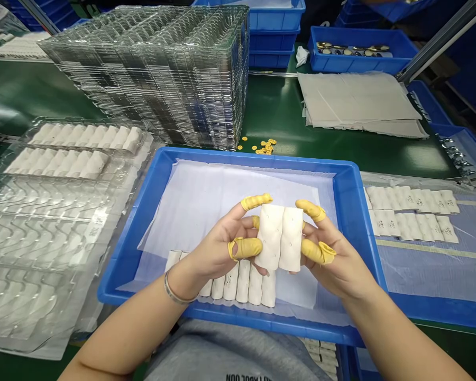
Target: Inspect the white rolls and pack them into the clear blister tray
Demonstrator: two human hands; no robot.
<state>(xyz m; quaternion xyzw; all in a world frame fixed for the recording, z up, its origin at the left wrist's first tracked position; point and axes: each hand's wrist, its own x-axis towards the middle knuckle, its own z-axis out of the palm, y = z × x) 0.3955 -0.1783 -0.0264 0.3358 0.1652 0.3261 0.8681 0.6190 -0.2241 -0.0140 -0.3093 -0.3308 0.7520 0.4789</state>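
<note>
Blue tray: white rolls along near edge, two more pinched narrowly between left hand and right hand.

Blister trays left of plastic crate; rolls right

**Two white oblong pieces held upright over a row of the same**
Pair stands side by side, long edges touching, pinched between left hand and right hand. Surface off-white, slightly lumpy, ends rounded, a few small dark marks on the faces. Below, row of matching pieces lies on a white sheet in a blue plastic tray, set side by side, long axes pointing away from the person, far ends partly hidden under the hands.
</note>
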